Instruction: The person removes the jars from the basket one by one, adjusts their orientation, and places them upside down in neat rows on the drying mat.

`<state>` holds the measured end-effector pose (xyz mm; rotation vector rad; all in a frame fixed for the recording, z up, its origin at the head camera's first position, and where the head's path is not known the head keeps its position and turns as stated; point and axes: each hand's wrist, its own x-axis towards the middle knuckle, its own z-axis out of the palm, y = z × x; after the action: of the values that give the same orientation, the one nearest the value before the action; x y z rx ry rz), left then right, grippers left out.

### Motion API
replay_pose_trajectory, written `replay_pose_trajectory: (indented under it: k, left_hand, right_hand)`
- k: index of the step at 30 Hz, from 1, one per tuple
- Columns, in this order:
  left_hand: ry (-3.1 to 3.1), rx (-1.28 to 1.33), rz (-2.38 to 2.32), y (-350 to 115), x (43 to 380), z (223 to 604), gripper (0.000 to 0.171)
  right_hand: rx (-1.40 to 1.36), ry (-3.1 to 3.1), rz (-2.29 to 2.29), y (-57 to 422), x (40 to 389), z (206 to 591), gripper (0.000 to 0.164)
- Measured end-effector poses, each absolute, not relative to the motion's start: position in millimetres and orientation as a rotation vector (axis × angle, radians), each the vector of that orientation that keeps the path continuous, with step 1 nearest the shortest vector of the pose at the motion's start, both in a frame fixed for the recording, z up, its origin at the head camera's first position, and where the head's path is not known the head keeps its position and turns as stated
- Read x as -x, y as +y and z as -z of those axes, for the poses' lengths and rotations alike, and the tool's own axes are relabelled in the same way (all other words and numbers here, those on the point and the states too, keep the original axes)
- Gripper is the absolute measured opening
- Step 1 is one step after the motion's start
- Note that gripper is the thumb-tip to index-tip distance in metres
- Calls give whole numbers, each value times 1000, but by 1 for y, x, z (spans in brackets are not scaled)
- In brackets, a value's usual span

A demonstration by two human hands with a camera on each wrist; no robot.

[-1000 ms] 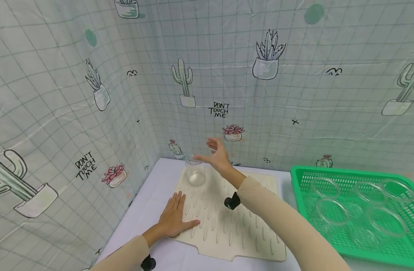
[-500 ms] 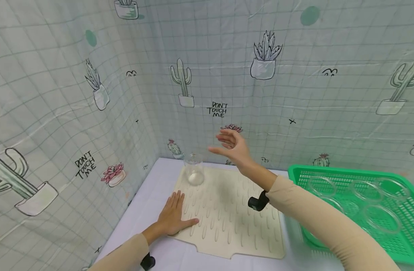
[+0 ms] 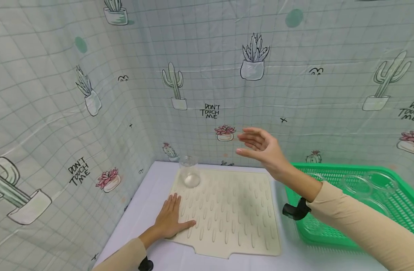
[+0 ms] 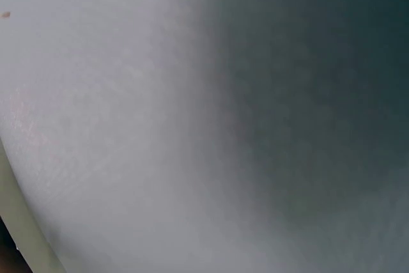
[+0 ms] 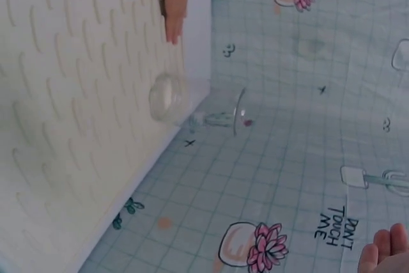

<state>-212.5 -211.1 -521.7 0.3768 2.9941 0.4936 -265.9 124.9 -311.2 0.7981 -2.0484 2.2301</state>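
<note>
A clear glass (image 3: pixel 190 177) stands upright on the far left corner of a cream drying mat (image 3: pixel 227 214) with raised ridges. My left hand (image 3: pixel 171 219) lies flat on the mat's left edge, thumb spread, a little in front of the glass. My right hand (image 3: pixel 261 147) is in the air beyond the mat's far right corner, fingers loosely curved and holding nothing. The right wrist view shows the same glass (image 5: pixel 167 100), with fingertips of my right hand (image 5: pixel 386 252) at the lower right corner. Only blurred white cloth and a dark shape fill the left wrist view.
A green plastic basket (image 3: pixel 303 235) on the right holds several clear glasses (image 3: pixel 357 184), partly hidden by my right forearm. White cloth (image 3: pixel 139 205) covers the table. A curtain (image 3: pixel 193 45) with cactus drawings hangs close behind and to the left.
My right hand has moved away from the glass, rightward toward the basket. The glass and my left hand stay in place on the mat. The head view has turned slightly right.
</note>
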Motion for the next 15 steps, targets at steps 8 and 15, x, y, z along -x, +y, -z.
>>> replay_pose_trajectory:
  k: [8,15]
  left_hand:
    - [2991,-382,-503,-215,214,527,110]
    - [2988,-406,-533,-213,212,524,110]
  right_hand:
    - [-751,-2076,-2204,160,248,312,53]
    - [-757,-2050,-2261,181,235,311,52]
